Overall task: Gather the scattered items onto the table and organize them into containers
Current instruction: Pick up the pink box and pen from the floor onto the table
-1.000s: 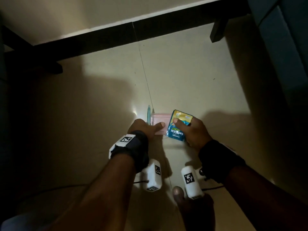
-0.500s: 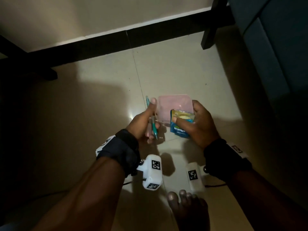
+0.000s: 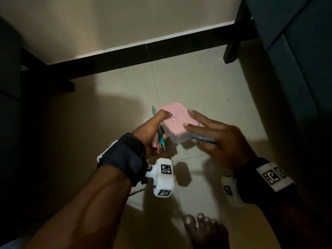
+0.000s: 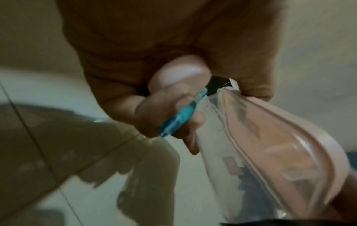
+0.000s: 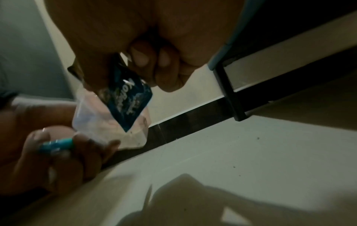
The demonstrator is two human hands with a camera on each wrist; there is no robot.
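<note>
A small clear container with a pink lid [image 3: 177, 123] is held off the tiled floor between both hands. My left hand [image 3: 158, 132] grips a teal pen [image 3: 160, 139] and a small pink rounded object, with its thumb on the lid's left edge. In the left wrist view the pen [image 4: 179, 119] crosses the curled fingers beside the container [image 4: 260, 152]. My right hand [image 3: 206, 130] lays its fingers on the lid. It pinches a blue snack packet [image 3: 203, 139] against the container's near side. The right wrist view shows that packet [image 5: 129, 100] against the container [image 5: 100, 125].
A black skirting board [image 3: 125, 58] runs along the wall ahead. A dark furniture leg [image 3: 231, 45] stands at the back right, beside a blue upholstered piece [image 3: 296, 51]. Dark furniture [image 3: 10, 69] fills the left. A bare foot [image 3: 203, 229] rests on the floor below the hands.
Both hands have lifted the container from the floor and turned its lid upward. The right hand's fingers have moved onto the lid, with the packet now tucked beneath.
</note>
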